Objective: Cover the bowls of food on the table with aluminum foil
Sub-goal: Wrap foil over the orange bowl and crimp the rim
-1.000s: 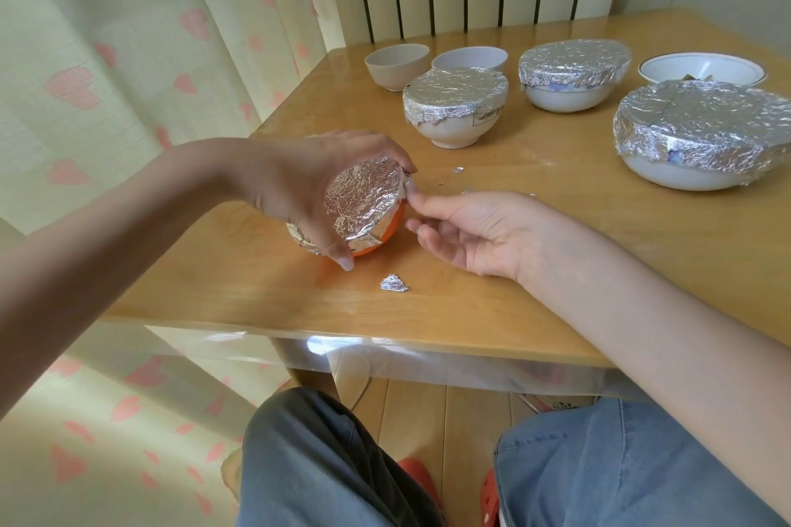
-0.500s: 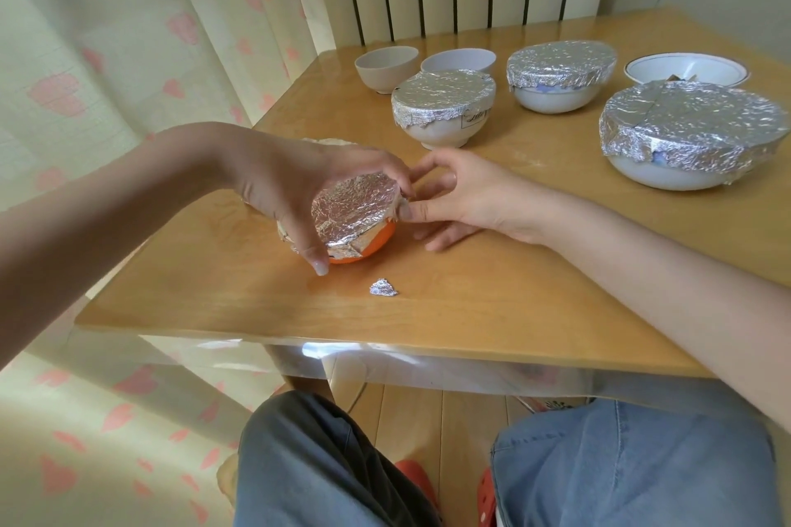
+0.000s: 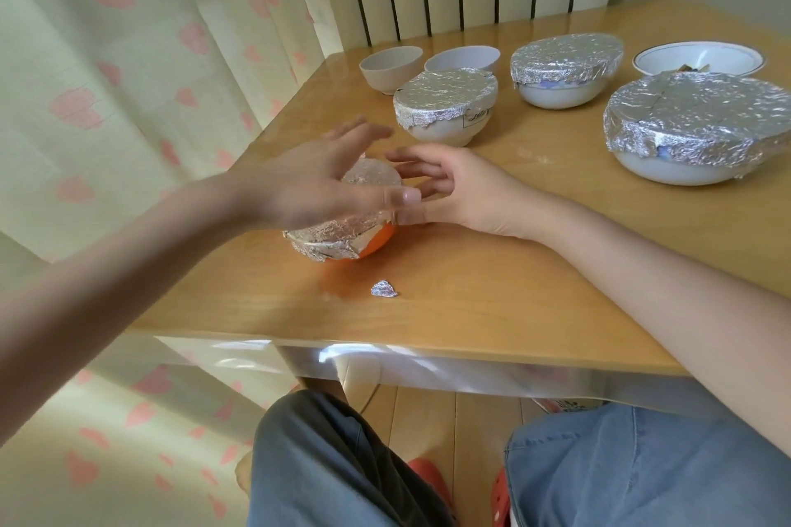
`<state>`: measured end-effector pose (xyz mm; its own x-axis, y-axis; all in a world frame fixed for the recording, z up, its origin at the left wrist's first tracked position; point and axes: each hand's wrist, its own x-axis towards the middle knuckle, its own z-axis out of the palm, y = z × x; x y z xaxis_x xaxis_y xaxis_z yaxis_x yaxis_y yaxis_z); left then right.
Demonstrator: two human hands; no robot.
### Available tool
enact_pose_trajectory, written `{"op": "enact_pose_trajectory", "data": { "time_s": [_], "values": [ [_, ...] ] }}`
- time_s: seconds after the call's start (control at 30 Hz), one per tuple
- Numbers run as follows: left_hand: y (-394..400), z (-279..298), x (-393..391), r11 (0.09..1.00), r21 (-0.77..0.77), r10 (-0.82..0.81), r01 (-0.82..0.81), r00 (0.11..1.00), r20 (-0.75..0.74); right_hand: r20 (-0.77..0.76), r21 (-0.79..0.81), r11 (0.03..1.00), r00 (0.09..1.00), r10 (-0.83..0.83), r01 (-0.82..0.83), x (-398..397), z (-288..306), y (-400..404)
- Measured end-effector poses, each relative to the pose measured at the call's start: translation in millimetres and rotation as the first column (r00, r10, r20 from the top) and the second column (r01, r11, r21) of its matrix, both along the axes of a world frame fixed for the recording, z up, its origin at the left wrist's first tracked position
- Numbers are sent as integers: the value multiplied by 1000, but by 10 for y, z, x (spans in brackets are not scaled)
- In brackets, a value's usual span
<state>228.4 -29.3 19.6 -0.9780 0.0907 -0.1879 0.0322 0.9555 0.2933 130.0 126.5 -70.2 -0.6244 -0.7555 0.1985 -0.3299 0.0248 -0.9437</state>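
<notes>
A small orange bowl (image 3: 376,240) wrapped in aluminum foil (image 3: 329,237) stands near the table's left front. My left hand (image 3: 312,180) hovers above it with fingers spread and blurred, hiding much of the foil top. My right hand (image 3: 445,184) lies beside the bowl's right side, fingers relaxed and reaching along its far edge. Three white bowls farther back wear foil covers: one (image 3: 445,98) in the middle, one (image 3: 565,60) behind it, a large one (image 3: 693,116) at the right.
Two small uncovered bowls (image 3: 391,66) (image 3: 464,58) stand at the back left, and an uncovered white bowl (image 3: 697,58) holding some food at the back right. A foil scrap (image 3: 384,289) lies near the wooden table's front edge (image 3: 428,338). Curtain hangs at left.
My left hand has let go of the orange bowl and lifted with fingers spread. The bowl now stands level rather than tilted toward me. My right hand shifted to its far right side.
</notes>
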Motion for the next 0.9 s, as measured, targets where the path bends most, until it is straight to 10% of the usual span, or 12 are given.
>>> {"op": "enact_pose_trajectory", "data": {
  "time_s": [0.9],
  "values": [
    [-190,-481,-154,972,-227,-64,55,997,-31,122,94,965,965,232,-244,-219,-8,-57]
  ]
}}
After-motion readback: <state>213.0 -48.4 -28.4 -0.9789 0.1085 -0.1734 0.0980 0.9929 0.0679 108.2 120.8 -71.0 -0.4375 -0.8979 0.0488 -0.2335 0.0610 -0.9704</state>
